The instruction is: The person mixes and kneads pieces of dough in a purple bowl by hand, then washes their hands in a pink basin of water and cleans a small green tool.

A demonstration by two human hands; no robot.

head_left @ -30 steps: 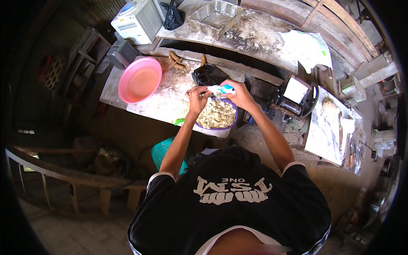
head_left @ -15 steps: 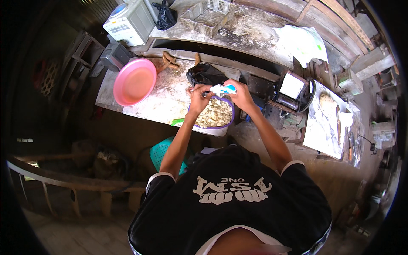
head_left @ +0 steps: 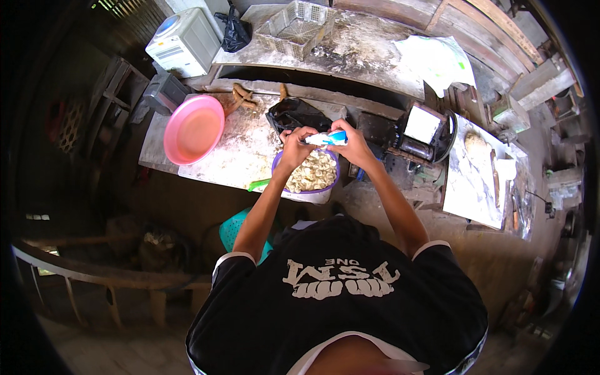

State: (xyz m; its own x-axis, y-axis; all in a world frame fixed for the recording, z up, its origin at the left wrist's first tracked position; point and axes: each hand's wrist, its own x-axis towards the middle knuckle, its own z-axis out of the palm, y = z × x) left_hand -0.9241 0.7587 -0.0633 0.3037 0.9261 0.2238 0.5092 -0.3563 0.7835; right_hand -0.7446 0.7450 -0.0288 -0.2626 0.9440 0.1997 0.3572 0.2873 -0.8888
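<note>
My left hand and my right hand both hold a small white and blue packet stretched between them. They hover right above a purple bowl filled with pale sliced pieces. The bowl sits on a white, dusty worktop near its front edge. A black plastic bag lies just behind my hands.
A pink basin stands at the worktop's left end. Brown roots lie behind it. A dark machine with a white top is at the right. Farther back are a wire basket and a white appliance. A teal basket sits below.
Both hands stay above the bowl with the packet between them; they have barely shifted. The view has tilted slightly.
</note>
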